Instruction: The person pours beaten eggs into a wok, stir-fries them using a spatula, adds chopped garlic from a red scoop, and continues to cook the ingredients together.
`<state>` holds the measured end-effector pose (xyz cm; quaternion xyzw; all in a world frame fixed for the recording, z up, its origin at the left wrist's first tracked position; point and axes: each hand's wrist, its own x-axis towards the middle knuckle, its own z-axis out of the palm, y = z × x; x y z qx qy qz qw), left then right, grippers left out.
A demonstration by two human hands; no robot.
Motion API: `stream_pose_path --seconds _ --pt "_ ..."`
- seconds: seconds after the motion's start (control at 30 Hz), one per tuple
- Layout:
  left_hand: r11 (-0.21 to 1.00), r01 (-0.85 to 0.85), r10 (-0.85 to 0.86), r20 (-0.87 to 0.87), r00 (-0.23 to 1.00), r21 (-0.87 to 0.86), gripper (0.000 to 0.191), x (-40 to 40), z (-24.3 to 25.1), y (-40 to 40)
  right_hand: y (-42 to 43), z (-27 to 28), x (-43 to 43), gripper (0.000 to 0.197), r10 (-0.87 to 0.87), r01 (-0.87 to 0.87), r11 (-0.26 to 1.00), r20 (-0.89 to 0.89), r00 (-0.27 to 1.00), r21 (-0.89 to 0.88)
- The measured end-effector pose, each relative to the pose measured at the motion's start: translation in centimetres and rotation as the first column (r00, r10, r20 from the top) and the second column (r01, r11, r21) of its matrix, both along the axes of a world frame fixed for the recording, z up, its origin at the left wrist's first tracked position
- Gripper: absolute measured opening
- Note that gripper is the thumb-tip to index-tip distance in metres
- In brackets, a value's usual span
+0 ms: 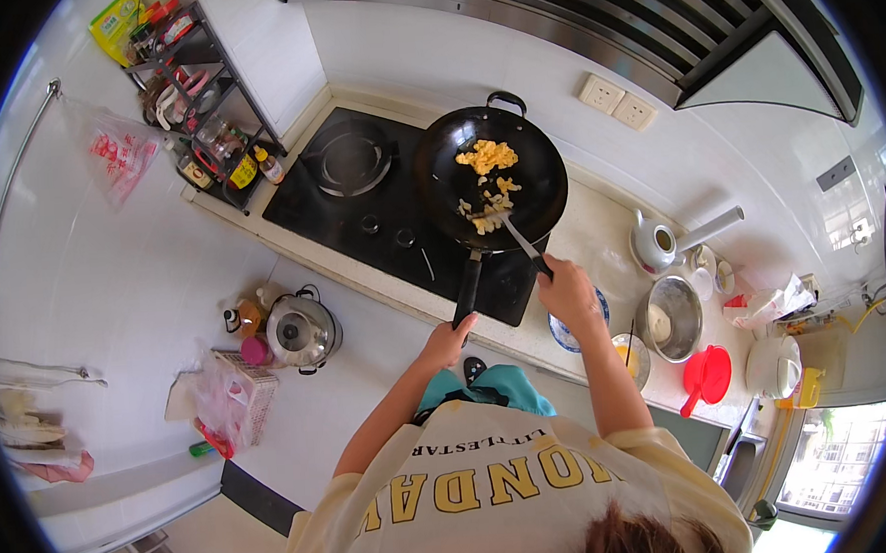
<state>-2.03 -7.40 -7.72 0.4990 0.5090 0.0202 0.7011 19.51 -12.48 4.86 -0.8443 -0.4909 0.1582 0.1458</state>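
A black wok (437, 164) sits over the right side of the black glass cooktop (319, 215). My left hand (446, 344) grips the wok's long black handle (470, 286). In my right hand (570, 294) is a spatula (522, 241) with a dark grip and metal shaft; its head touches the food low in the wok. Yellow scrambled egg (488, 156) lies clumped toward the wok's far side. Smaller pale-yellow pieces (485, 222) are spread around the spatula head.
Right of the cooktop stand a blue-rimmed plate (562, 335), a bowl with yellow liquid (641, 367), a metal bowl holding dough (690, 308), a red plastic strainer or ladle (707, 375) and a white teapot (650, 243). A condiment rack (234, 85) is at left; a lidded pot (303, 329) is on the floor.
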Motion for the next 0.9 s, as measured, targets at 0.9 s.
stream_pose_path --seconds 0.9 --pt "0.999 -0.005 0.006 -0.023 1.0 0.039 0.068 0.6 -0.9 -0.2 0.4 -1.5 -0.6 0.034 -0.081 0.079 0.994 0.025 0.996 0.075"
